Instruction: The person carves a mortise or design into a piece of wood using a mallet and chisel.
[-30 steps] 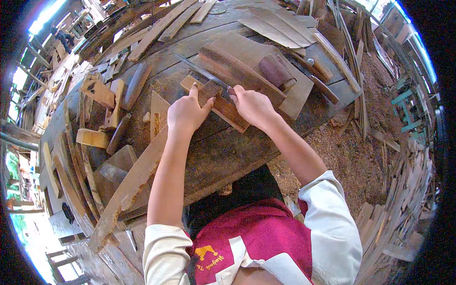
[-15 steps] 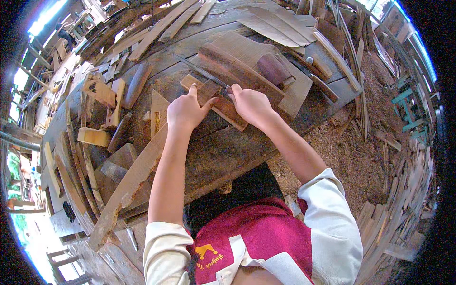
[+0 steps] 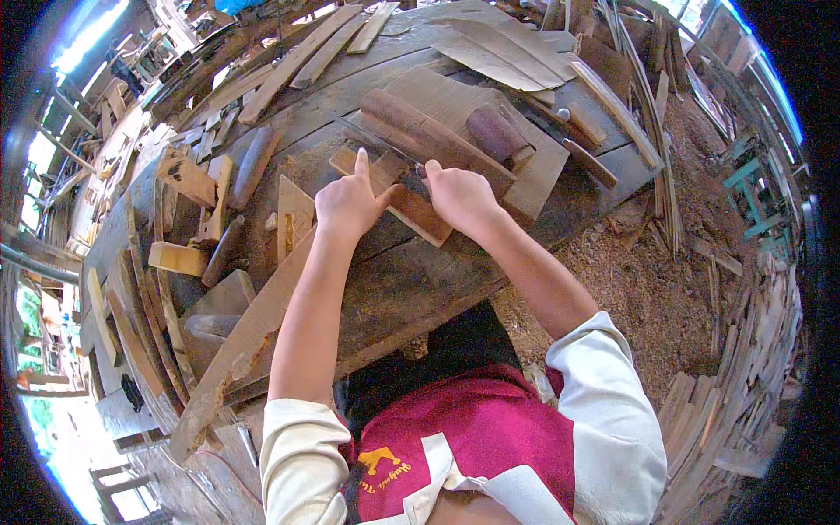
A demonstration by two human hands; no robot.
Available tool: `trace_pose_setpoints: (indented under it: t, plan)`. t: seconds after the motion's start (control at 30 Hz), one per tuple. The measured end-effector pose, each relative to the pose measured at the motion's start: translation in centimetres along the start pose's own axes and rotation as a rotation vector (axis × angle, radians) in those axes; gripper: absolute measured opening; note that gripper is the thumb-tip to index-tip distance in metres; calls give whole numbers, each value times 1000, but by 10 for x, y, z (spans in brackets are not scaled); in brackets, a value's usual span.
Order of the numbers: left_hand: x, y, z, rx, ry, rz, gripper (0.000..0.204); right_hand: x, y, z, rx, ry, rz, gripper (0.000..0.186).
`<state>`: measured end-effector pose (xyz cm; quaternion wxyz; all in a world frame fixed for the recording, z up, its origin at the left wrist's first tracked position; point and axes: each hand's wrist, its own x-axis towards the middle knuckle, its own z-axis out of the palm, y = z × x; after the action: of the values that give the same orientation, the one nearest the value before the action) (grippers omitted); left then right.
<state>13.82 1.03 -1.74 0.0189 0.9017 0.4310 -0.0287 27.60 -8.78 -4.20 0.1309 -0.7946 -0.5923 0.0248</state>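
Observation:
My left hand is closed over a small wooden block, with the index finger stretched forward and the thumb against its near side. The block lies across a flat brown board on the workbench. My right hand grips the handle of a long, thin metal tool. Its narrow blade points away to the far left, just beyond the block; whether it is a saw or a file I cannot tell. The handle is mostly hidden in my fist.
Beyond the blade lie a long brown wooden piece and a dark rounded block. Yellowish wood blocks and a long rough-edged plank lie at left. A round-ended tool rests far right. Sawdust covers the floor.
My left index finger has straightened forward from a more bent pose. The blade and right hand have shifted only slightly.

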Motion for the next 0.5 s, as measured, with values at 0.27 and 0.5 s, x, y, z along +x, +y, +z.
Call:
trace_pose_setpoints:
  t: [0.27, 0.5]
  plan:
    - [0, 5, 2, -57, 41, -24, 96, 1, 10, 6, 33, -49, 32, 19]
    - [0, 2, 1, -77, 6, -71, 92, -21, 14, 1, 21, -40, 12, 15]
